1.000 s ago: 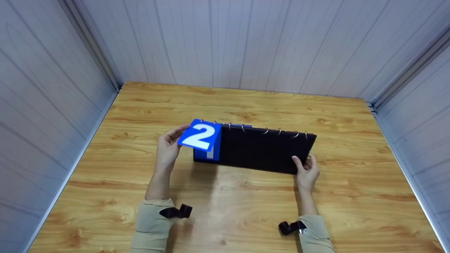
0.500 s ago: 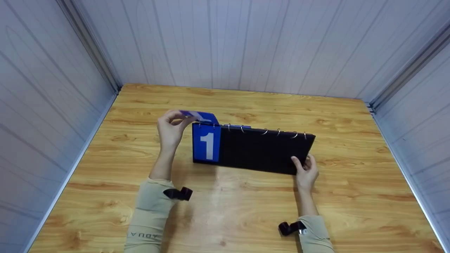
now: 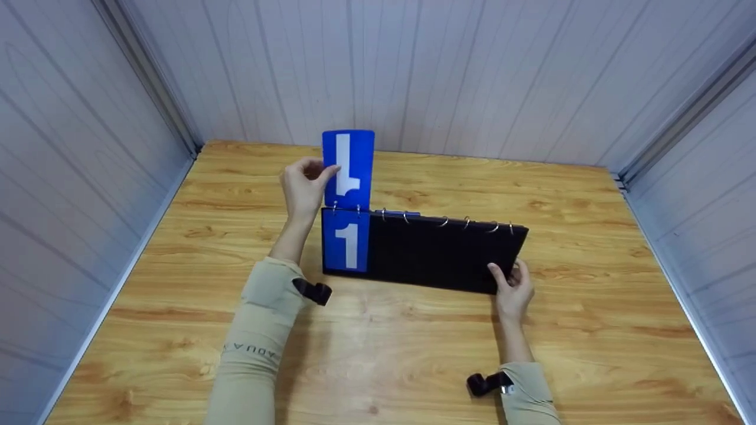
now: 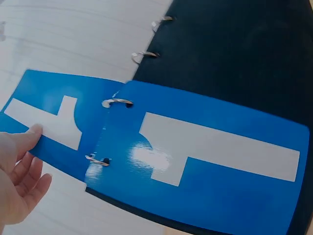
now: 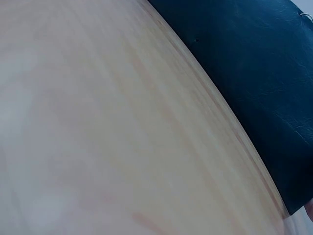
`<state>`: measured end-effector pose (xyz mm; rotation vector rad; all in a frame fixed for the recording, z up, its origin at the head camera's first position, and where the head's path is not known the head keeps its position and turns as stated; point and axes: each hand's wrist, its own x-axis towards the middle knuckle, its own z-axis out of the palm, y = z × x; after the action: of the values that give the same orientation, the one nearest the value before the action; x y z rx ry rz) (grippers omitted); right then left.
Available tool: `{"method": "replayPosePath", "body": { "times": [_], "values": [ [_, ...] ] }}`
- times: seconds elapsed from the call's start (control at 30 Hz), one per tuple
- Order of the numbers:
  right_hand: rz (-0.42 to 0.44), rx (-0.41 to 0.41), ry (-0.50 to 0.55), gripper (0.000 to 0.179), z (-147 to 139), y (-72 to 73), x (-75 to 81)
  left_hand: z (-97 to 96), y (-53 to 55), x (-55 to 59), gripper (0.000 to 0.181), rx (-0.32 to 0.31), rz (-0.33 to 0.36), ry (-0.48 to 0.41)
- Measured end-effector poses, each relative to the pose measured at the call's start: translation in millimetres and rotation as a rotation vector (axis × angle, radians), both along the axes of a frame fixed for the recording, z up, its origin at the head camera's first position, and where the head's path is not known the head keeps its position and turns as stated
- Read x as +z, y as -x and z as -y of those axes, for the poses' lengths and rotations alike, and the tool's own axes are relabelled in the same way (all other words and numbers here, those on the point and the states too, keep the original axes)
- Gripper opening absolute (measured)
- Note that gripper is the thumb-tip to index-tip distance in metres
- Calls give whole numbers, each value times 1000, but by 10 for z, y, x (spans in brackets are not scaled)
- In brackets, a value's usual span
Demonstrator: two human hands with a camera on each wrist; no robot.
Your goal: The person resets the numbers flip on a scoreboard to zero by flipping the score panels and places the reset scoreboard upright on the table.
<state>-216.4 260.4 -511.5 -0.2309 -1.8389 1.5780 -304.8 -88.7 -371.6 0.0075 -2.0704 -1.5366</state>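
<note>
A black flip scoreboard (image 3: 437, 254) with metal rings along its top edge leans on the table in the head view. My left hand (image 3: 304, 189) pinches a blue card (image 3: 363, 162) by its left side, thumb on the front. This card stands up above the rings and bears an upside-down white 1. Below it, another blue card (image 3: 361, 251) with an upright 1 lies flat against the board. The left wrist view shows both cards joined at two rings (image 4: 117, 102). My right hand (image 3: 515, 300) grips the board's lower right corner, thumb in front, other fingers partly hidden behind.
The wooden table (image 3: 378, 360) extends around the board. Pale panelled walls (image 3: 460, 77) close off the back and both sides. A bit of blue card (image 3: 401, 213) shows behind the board's top edge.
My left hand has moved up and away, turning a blue card with a 2 over the rings until its back, an upside-down 1, faces me. My right hand keeps its hold on the board.
</note>
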Motion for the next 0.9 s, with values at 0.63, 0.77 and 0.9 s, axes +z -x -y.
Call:
{"method": "replayPosePath", "body": {
  "times": [0.63, 0.77, 0.9],
  "values": [
    [39, -17, -32, 32, 10, -13, 44, -19, 180, -185, 28, 11, 230, 178],
    [30, -24, -30, 32, -68, 52, -67, -20, 114, -199, 26, 7, 221, 199],
    [30, -39, -37, 33, -118, 116, -166, -28, 93, -205, 27, -1, 243, 233]
  ]
}}
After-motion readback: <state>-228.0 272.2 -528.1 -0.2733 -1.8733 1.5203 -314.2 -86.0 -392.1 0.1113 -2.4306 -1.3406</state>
